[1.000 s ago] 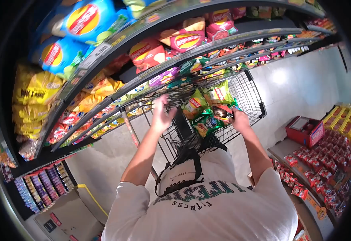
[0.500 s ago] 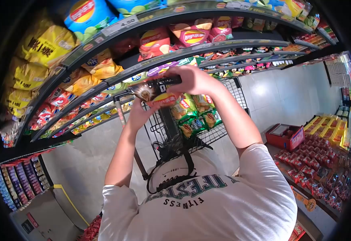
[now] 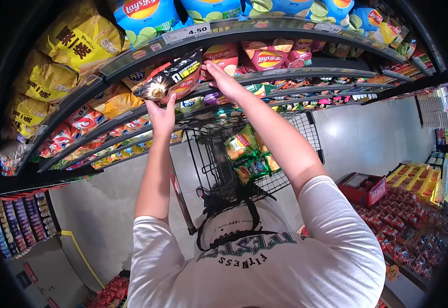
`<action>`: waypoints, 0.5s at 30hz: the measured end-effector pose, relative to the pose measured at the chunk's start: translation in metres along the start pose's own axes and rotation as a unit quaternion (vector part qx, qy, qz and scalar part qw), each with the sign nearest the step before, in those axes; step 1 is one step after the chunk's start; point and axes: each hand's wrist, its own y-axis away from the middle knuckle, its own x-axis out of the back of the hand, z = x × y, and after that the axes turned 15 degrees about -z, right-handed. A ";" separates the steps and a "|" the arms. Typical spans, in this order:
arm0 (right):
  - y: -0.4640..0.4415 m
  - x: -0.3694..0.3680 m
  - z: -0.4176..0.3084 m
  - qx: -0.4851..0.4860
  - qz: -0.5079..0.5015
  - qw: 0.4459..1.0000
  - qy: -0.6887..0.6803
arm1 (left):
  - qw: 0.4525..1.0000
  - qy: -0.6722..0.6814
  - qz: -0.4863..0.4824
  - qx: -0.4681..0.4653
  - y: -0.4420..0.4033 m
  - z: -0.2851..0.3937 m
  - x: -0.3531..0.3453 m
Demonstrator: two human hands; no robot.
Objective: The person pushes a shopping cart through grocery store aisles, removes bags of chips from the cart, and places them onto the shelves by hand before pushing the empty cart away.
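A black and red bag of chips (image 3: 180,77) is tilted at the shelf front, over the edge of a row of snack bags. My left hand (image 3: 162,114) grips its lower left part, thumb on the front and fingers behind. By the bag's right end, my right hand (image 3: 220,79) has its fingers stretched out; whether they touch the bag I cannot tell. Just behind that hand stands a red Lay's bag (image 3: 223,55), partly covered by it. Below my arms, a black wire shopping cart (image 3: 203,154) carries several green chip bags (image 3: 242,145).
Blue Lay's bags (image 3: 144,20) fill the shelf above, behind a 4.50 price tag (image 3: 186,33). Large yellow snack bags (image 3: 83,38) stand at the left. A red box (image 3: 362,187) and a display of red packets (image 3: 403,220) are at the right.
The black and red chip bag has moved from above the cart up and left to the shelf. My right hand has come off its top and opened beside it.
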 end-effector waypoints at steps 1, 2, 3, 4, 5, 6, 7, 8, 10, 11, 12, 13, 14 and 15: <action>-0.001 0.003 0.002 -0.002 0.011 1.000 0.005 | 1.000 0.001 -0.009 0.009 -0.003 0.001 0.001; -0.003 0.008 0.004 -0.005 0.022 1.000 0.009 | 1.000 -0.009 -0.005 0.003 -0.004 -0.001 0.000; -0.004 0.013 0.004 -0.007 0.032 0.999 0.013 | 1.000 -0.019 -0.001 -0.003 -0.005 -0.003 -0.002; -0.003 0.018 0.005 0.014 0.025 0.999 0.021 | 1.000 -0.029 0.003 -0.007 -0.006 -0.006 -0.003; 0.000 0.020 0.009 0.018 0.042 0.998 0.044 | 0.999 -0.016 0.003 -0.049 -0.011 -0.024 -0.006; 0.008 0.015 -0.001 0.024 0.059 0.996 0.068 | 0.999 0.002 0.016 -0.047 -0.011 -0.027 -0.011; 0.011 0.014 -0.006 0.033 0.057 0.996 0.063 | 0.998 -0.020 0.011 -0.051 -0.011 -0.024 -0.014; 0.014 0.015 -0.010 0.043 0.055 0.996 0.057 | 0.998 -0.041 0.005 -0.054 -0.012 -0.022 -0.016; 0.016 0.019 -0.009 0.058 0.057 0.995 0.053 | 0.998 -0.041 -0.009 -0.047 -0.016 -0.022 -0.019; 0.015 0.021 -0.006 0.064 0.060 0.995 0.053 | 0.998 -0.041 -0.015 -0.042 -0.018 -0.022 -0.020; 0.014 0.023 -0.002 0.070 0.064 0.994 0.054 | 0.997 -0.065 -0.007 -0.027 -0.018 -0.019 -0.021; 0.015 0.025 0.001 0.075 0.071 0.994 0.040 | 0.997 -0.070 -0.023 -0.018 -0.020 -0.015 -0.022; 0.014 0.028 0.003 0.073 0.072 0.993 0.050 | 0.996 -0.075 -0.038 -0.008 -0.023 -0.011 -0.022; 0.015 0.031 0.004 0.071 0.077 0.993 0.054 | 0.995 -0.087 -0.039 -0.029 -0.024 -0.005 -0.023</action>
